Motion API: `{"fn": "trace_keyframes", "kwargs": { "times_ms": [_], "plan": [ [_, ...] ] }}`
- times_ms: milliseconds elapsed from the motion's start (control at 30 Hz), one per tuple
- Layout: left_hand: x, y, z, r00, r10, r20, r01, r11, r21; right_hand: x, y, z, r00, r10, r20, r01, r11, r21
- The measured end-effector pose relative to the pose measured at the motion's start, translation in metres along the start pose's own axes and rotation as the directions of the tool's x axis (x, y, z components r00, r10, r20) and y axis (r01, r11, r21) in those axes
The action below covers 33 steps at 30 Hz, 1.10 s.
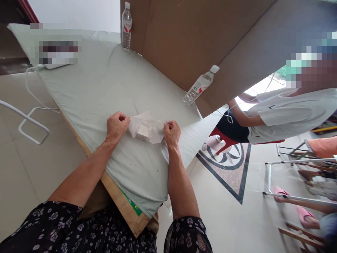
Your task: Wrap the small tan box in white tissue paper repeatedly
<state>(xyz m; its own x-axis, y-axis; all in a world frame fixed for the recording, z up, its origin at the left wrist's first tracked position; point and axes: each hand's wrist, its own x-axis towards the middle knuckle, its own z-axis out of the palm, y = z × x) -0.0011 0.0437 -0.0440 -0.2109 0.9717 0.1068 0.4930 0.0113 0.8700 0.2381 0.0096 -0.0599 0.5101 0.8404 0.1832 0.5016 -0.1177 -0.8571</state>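
On the pale green cloth (105,84) lies a thin, whitish translucent plastic bag (147,119), spread out between my hands. A small beige block with a speckled face (142,132) sits in or under the plastic; which of the two I cannot tell. My left hand (117,125) pinches the bag's left end with the fingers curled in. At the opposite end, my right hand (172,132) is closed on the plastic too. More clear film (165,151) shows beside my right wrist.
A large cardboard sheet (184,38) stands across the table's far side. Two water bottles, one upright (126,28) and one tilted (200,86), are by it. A white cable (28,80) hangs at left. A person in a white shirt (284,112) sits at right.
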Motion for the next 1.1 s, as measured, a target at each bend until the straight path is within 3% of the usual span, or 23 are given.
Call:
{"fn": "trace_keyframes", "kwargs": {
  "times_ms": [167,267,367,467,567,633,700,867,1000,1100],
  "plan": [
    [-0.002,-0.002,0.005,0.999,0.034,0.022,-0.031,0.991,-0.13,-0.001,-0.005,-0.003,0.999,-0.035,0.014,0.034,0.999,0.004],
    [-0.007,0.005,0.0,0.99,0.122,0.068,-0.109,0.979,-0.17,0.002,-0.007,-0.003,0.998,-0.069,0.001,0.069,0.997,0.046],
    [-0.007,0.016,-0.012,0.958,0.229,0.174,-0.211,0.97,-0.12,0.011,-0.007,-0.002,0.993,-0.118,0.025,0.114,0.986,0.118],
    [0.002,0.026,-0.019,0.928,0.247,0.28,-0.26,0.966,0.009,0.025,-0.006,0.0,0.991,-0.108,0.072,0.093,0.977,0.19],
    [0.018,0.035,-0.011,0.895,0.277,0.351,-0.332,0.937,0.107,0.039,-0.006,0.006,0.994,-0.057,0.095,0.037,0.979,0.201],
    [0.028,0.04,0.001,0.847,0.323,0.422,-0.403,0.908,0.116,0.044,-0.007,0.009,0.996,-0.042,0.072,0.03,0.986,0.167],
    [0.036,0.043,0.013,0.827,0.33,0.456,-0.425,0.897,0.121,0.046,-0.008,0.012,0.998,-0.047,0.042,0.04,0.988,0.149],
    [0.048,0.037,0.016,0.945,0.139,0.296,-0.171,0.982,0.086,0.042,-0.008,0.011,0.999,-0.037,-0.012,0.038,0.983,0.181],
    [0.051,0.027,0.007,0.954,-0.003,0.299,0.011,1.0,-0.026,0.043,-0.007,0.012,1.0,-0.023,-0.014,0.025,0.987,0.158],
    [0.052,0.022,0.005,0.948,-0.007,0.32,0.022,0.999,-0.045,0.043,-0.011,0.01,0.998,-0.019,-0.066,0.029,0.989,0.148]
  ]
}}
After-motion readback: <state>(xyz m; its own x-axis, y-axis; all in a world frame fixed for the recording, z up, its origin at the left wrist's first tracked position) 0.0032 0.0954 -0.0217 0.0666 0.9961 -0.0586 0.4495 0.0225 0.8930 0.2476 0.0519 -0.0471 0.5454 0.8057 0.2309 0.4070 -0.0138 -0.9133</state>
